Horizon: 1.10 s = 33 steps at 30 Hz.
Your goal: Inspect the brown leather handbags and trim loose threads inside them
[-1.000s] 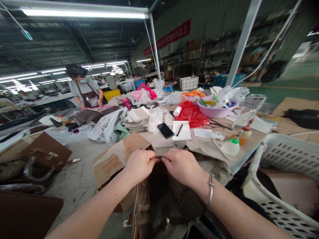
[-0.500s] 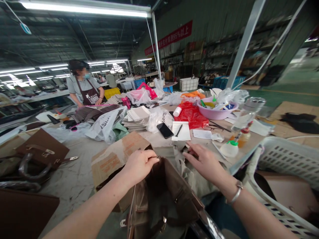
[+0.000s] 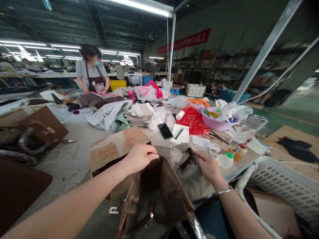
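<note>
Apparently mid-steadying, the left hand (image 3: 142, 157) pinched an open brown leather-like bag (image 3: 171, 187) by its rim, lower centre; the right hand (image 3: 209, 167), grip unclear, touched crumpled grey sheeting (image 3: 195, 177), which likely needed gripping next.

hands (image 3: 141, 158) bare; slim silver-col. bangle (image 3: 224, 191), r wrist (image 3: 219, 182)

A single head-worn view looks forward and down from close above the cluttered worktable (image 3: 77, 142).

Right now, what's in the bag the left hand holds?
Brown lining shows inside the bag. Its far end is too dark to make out, and the left hand covers part of the rim. Anything there is hidden.
</note>
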### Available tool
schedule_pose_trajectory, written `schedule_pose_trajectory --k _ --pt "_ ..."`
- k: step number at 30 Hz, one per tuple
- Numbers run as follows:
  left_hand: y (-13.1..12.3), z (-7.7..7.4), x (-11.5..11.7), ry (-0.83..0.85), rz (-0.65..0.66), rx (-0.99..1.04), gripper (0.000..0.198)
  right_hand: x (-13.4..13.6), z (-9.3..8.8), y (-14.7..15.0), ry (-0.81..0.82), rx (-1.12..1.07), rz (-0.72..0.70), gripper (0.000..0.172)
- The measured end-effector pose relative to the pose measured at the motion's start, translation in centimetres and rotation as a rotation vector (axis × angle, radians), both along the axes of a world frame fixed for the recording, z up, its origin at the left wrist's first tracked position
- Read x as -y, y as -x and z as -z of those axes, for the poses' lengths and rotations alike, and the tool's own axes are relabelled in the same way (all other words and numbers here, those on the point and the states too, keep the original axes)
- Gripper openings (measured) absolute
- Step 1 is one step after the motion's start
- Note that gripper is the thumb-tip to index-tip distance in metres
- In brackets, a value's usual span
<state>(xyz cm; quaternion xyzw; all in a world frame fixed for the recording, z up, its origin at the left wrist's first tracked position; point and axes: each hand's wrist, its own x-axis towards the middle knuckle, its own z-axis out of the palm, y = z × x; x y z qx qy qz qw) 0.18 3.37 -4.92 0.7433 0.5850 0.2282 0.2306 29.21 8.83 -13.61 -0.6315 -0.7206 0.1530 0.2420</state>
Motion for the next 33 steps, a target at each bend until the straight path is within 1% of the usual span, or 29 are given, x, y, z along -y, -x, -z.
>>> schedule_pose_trajectory --k 2,3,4,5,7,9,10,11,13,15,18,23,25,26,28,29,31,33 --pt "-0.2 0.2 0.0 -0.007 -0.007 -0.019 0.021 0.8 -2.8 1.2 -0.026 -0.272 0.009 0.035" --pt "-0.3 0.3 0.0 -0.011 -0.012 -0.026 0.021 1.4 -4.2 2.1 -0.024 -0.379 -0.029 0.034" --pt "-0.3 0.3 0.0 -0.018 -0.017 -0.034 0.021 1.9 -5.5 3.0 -0.024 -0.45 -0.099 0.032" --pt "-0.4 0.3 0.0 -0.028 -0.019 -0.042 0.021 2.5 -6.6 4.0 -0.027 -0.491 -0.165 0.031" --pt "-0.3 0.2 0.1 -0.044 -0.019 -0.052 0.021 3.4 -8.3 6.0 -0.007 -0.487 -0.312 0.029" --pt "-0.3 0.0 0.1 -0.043 -0.023 -0.047 0.02 3.8 -9.0 7.7 0.022 -0.461 -0.454 0.024" --pt "-0.3 -0.1 0.2 -0.038 -0.023 -0.04 0.019 3.9 -9.0 8.5 0.037 -0.445 -0.502 0.023" --pt "-0.2 -0.2 0.2 -0.036 -0.022 -0.033 0.019 3.9 -8.9 9.1 0.048 -0.426 -0.517 0.028" --pt "-0.2 -0.2 0.2 -0.033 -0.026 -0.037 0.019 3.6 -8.6 10.3 0.054 -0.371 -0.472 0.038" --pt "-0.2 -0.2 0.3 -0.043 -0.037 -0.064 0.018 3.3 -8.2 11.1 0.039 -0.314 -0.414 0.033" --pt "-0.2 0.1 0.2 -0.077 -0.055 -0.097 0.019 3.0 -7.9 11.9 -0.005 -0.23 -0.413 0.021" --pt "-0.1 0.4 0.2 -0.097 -0.076 -0.102 0.02 3.9 -8.7 12.3 -0.124 -0.087 -0.378 0.02" --pt "-0.1 0.5 0.2 -0.108 -0.07 -0.1 0.019 4.4 -9.1 12.2 -0.143 -0.072 -0.363 0.019" --pt "-0.1 0.5 0.3 -0.112 -0.062 -0.098 0.019 4.6 -9.2 12.0 -0.122 -0.097 -0.353 0.019" --pt "0.1 0.4 0.4 -0.106 -0.053 -0.09 0.019 4.7 -9.0 11.6 0.0 -0.233 -0.332 0.02" --pt "0.2 0.4 0.5 -0.098 -0.055 -0.081 0.019 4.6 -8.7 11.3 0.084 -0.356 -0.311 0.021" --pt "0.4 0.3 0.6 -0.077 -0.069 -0.056 0.021 4.2 -7.8 10.5 0.245 -0.681 -0.243 0.02" --pt "0.7 0.2 0.7 -0.064 -0.082 -0.03 0.023 3.7 -6.7 9.7 0.339 -0.991 -0.169 0.02"
